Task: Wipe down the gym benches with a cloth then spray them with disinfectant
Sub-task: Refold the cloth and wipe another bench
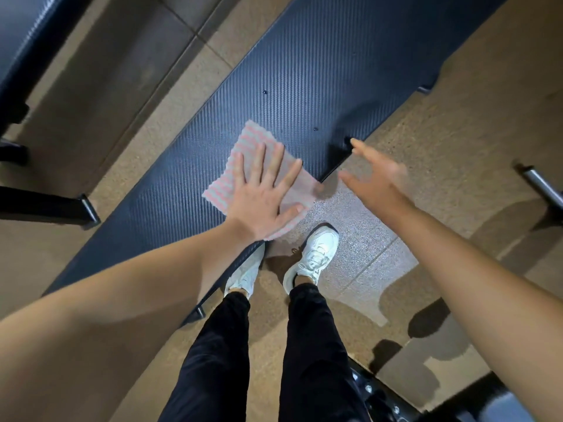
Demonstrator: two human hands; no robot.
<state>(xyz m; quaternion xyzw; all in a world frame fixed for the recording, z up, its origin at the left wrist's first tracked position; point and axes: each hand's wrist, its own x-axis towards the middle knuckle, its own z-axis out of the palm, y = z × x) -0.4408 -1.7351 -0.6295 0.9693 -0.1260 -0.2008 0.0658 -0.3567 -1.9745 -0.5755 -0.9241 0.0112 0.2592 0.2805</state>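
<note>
Pink-and-grey striped soft cloth [242, 143] lies flat at the near edge of the dark weave-textured padded counter [320, 71], pressed by the left hand [262, 197], fingers spread straight. It is probably light and limp, best pinched at a corner. The right hand [376, 181] hovers relaxed, empty.

2 hands are in view: the left hand [262, 202], 4 fingers and 1 thumb spread flat, and the right hand [374, 181], blurred, fingers straight. 1 cloth [240, 147], striped pink and grey, lies under the left fingers. There are 2 padded benches: 1 long bench [320, 71] beneath those fingers and running on past their tips, and 1 second bench [27, 41] well off to their left. 2 dark spots mark the long bench: 1 far spot [265, 92] beyond the left fingertips, 1 near spot [315, 129] between both sets of fingertips. 2 white shoes stand behind the fingers, toward the wrists: 1 left shoe [245, 272], 1 right shoe [313, 254]. 1 metal bar [542, 184] lies right of the right fingers.
</note>
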